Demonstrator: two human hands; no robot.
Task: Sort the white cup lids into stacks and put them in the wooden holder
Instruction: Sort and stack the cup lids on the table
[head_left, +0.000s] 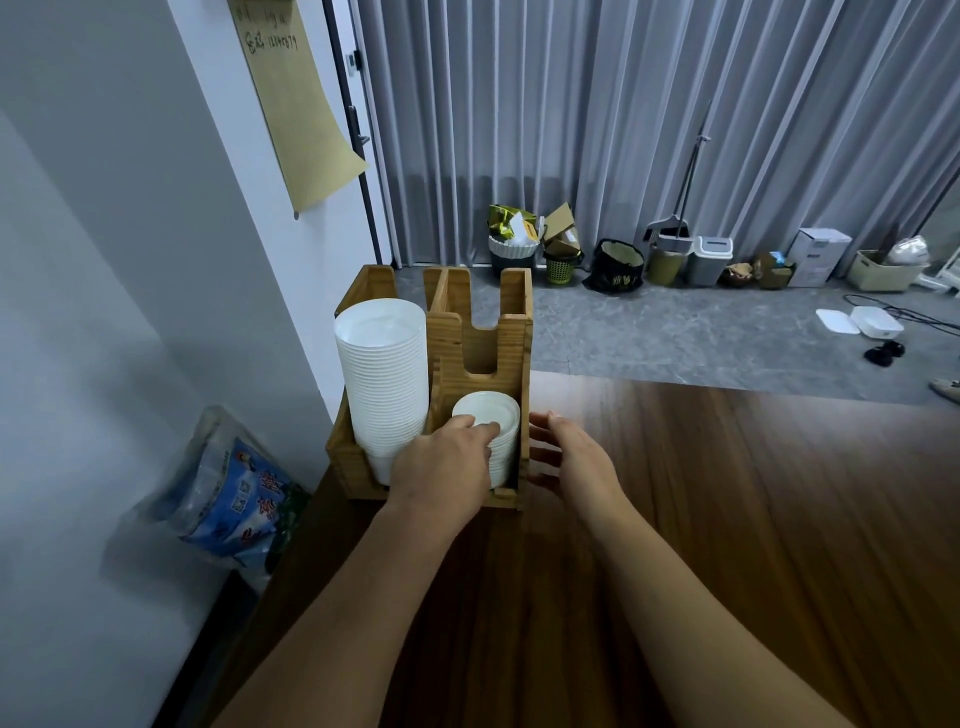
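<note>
Small lids: a short white stack standing in the front right bay of the holder, well below the bay's slotted wall. Left hand: reaches in from the open front, fingertips resting on the top lid; whether the thumb wraps the stack's side cannot be told, as the hand's back hides it. Right hand: fingers straight and relaxed, held just beside the holder's right outer wall; whether it touches the wood is unclear. It carries nothing.

Large lids: a tall white stack filling the left bay, rising almost to the top of its wall. The rear bays behind the small stack show no lids from here.

Holder: stands at the far left corner of the wooden surface, close to the white wall.

Step in hand, as judged: seating and squaring the small stack in its bay, the right hand steadying the holder. No loose lids show on the surface, so the task appears near its end.

Next move, as judged: a light downward press to level the stack, then a straight withdrawal of the left hand through the front opening, so that no lid is dragged out.
</note>
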